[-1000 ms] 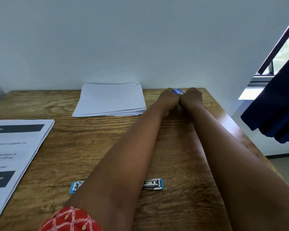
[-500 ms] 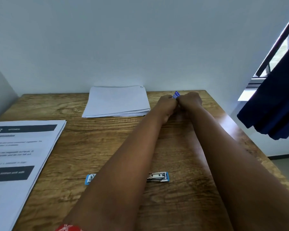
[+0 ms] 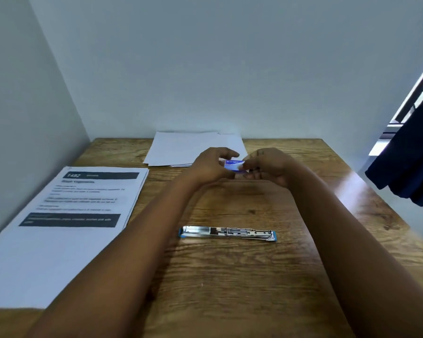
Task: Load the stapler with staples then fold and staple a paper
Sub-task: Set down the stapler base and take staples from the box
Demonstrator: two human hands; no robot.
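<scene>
At the left edge of the tabletop [image 3: 230, 276] lies one printed sheet [image 3: 66, 230], its text turned toward the person, probably so it can be read as instructions. At the far edge, a little left of the middle, rests one stack of blank paper [image 3: 181, 148], out of the way until the folding step. The left hand [image 3: 209, 167] is curled, and its fingers pinch the left end of one small blue and white staple box [image 3: 234, 165], which is held in the air above the far middle of the tabletop. The right hand [image 3: 266, 167] is also partly closed, and it grips the right end of the box, I think to open it. Nearer the person, in the middle, lies one stapler [image 3: 227, 232], opened flat with its metal channel facing up, so that staples can be dropped in. I judge that loading has not started yet.
</scene>
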